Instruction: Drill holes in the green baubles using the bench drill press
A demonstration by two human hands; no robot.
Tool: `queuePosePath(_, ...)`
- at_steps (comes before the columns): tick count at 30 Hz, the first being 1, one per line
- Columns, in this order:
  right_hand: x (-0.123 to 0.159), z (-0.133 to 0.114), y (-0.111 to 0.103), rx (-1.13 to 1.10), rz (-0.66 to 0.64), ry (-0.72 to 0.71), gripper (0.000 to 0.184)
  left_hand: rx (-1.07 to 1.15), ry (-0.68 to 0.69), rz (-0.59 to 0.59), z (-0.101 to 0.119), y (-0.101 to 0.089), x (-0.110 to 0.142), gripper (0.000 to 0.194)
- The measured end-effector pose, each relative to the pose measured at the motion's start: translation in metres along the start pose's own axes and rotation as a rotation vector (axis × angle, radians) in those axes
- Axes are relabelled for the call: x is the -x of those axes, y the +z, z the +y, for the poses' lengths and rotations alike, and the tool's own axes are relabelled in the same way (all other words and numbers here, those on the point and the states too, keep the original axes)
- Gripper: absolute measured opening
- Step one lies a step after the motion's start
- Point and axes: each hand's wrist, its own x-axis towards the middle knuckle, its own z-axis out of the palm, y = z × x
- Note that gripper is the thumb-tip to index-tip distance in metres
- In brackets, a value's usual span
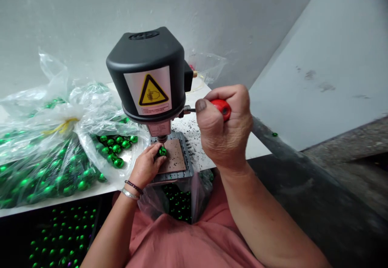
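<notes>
Pinching shiny green ball [163, 151] w/ L hand [147, 164], clenching rounded red knob [222, 107] w/ R hand [224, 135]. Prob. best: keep ball steady, pull slowly.

Left hand [148, 165] holding a green ball [163, 151] under a black drill press [147, 70], right hand [226, 136] around its red knob [223, 108], clear bag [79, 132] of balls [82, 185] on white worktop [255, 147]

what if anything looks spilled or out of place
Dark specks lie scattered on the white table beside the grey base plate, like spilled debris. A small green object sits alone beyond the table's right edge, apart from the green balls.
</notes>
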Motion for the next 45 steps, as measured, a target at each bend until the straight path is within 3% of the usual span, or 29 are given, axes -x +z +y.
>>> queuePosePath(5,0.000,0.000,0.001,-0.035,0.003,-0.002,0.013,-0.011,0.007,-0.050,0.002,-0.001,0.003,0.045)
queuePosePath(10,0.000,0.002,0.001,-0.060,-0.010,-0.008,0.011,0.123,-0.174,-0.021,0.008,-0.006,0.001,0.042)
queuePosePath(13,0.001,0.002,0.001,-0.053,-0.001,-0.019,0.012,0.160,-0.216,-0.040,0.010,-0.009,0.000,0.038)
queuePosePath(25,0.001,-0.001,-0.003,0.041,-0.035,-0.014,0.015,0.109,-0.153,-0.067,0.015,-0.005,-0.011,0.038)
queuePosePath(37,0.025,0.010,-0.016,0.157,-0.089,-0.200,0.011,0.067,-0.109,-0.075,0.010,-0.002,-0.009,0.036)
queuePosePath(45,0.042,0.014,-0.010,0.153,-0.014,-0.175,0.007,0.055,-0.095,-0.046,0.008,0.000,-0.007,0.037)
